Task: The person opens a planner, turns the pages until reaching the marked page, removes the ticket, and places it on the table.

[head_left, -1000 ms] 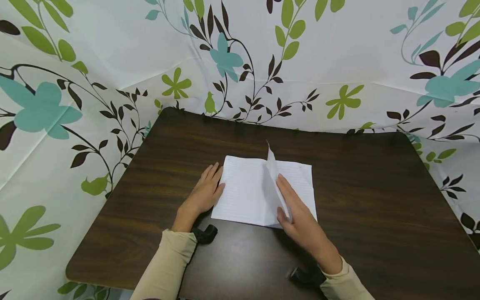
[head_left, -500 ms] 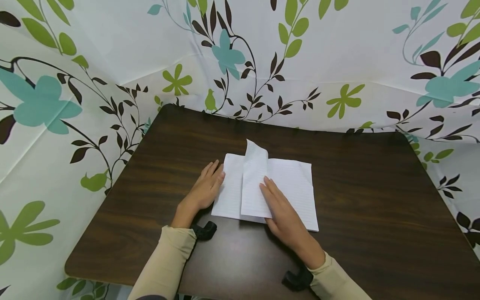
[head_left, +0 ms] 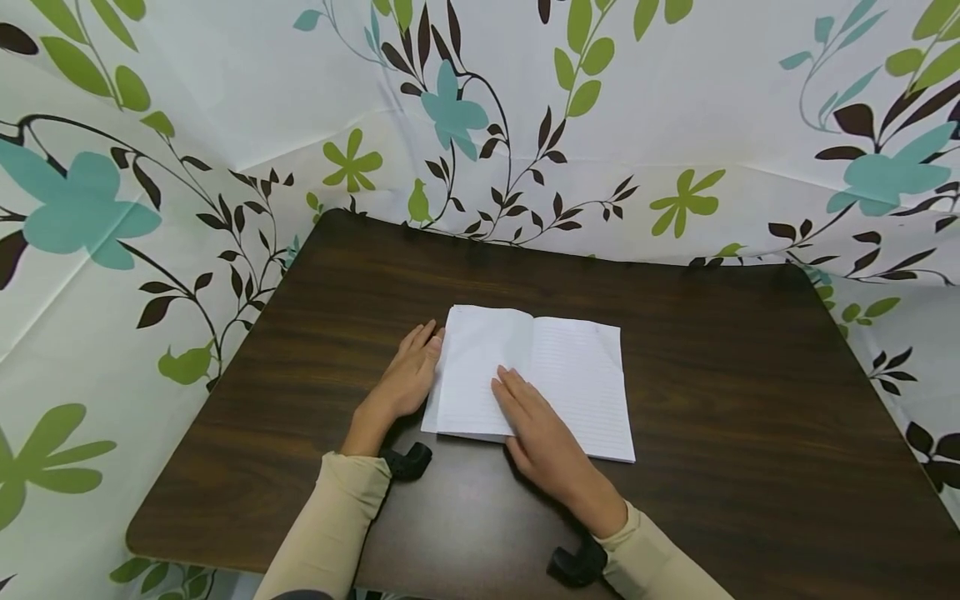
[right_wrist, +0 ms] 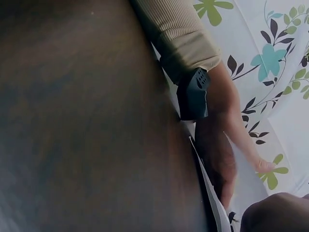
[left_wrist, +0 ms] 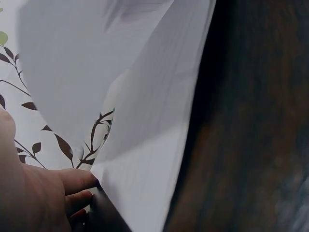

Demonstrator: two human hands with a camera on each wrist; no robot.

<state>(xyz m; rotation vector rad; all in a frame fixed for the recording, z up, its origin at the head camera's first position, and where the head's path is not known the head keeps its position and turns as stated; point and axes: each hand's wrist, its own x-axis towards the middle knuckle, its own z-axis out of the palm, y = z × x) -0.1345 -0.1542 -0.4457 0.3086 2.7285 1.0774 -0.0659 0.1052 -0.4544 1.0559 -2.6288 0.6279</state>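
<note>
An open notebook [head_left: 581, 379] with white ruled pages lies on the table. Over its left half, a turned page [head_left: 476, 358] reaches almost to the left edge; the left wrist view shows this page [left_wrist: 72, 63] bowed up from the sheets beneath. My right hand [head_left: 543, 433] lies with extended fingers on the page's lower part, near the fold. Beside the notebook's left edge my left hand [head_left: 405, 375] rests with straight fingers, its fingertips right at the page edge. In the right wrist view the left hand [right_wrist: 217, 140] appears across the notebook, and only part of my right hand [right_wrist: 277, 215] shows.
The dark wood-grain table [head_left: 712, 400] extends on all sides of the notebook. A white curtain [head_left: 247, 92] with leaf and flower prints hangs behind and beside it. A black wrist camera [head_left: 577, 567] sits under the right wrist, another black camera [head_left: 408, 462] under the left.
The page that stood upright at the fold has swung left and come down over the left half. My right hand has moved left with it; the left hand has barely moved.
</note>
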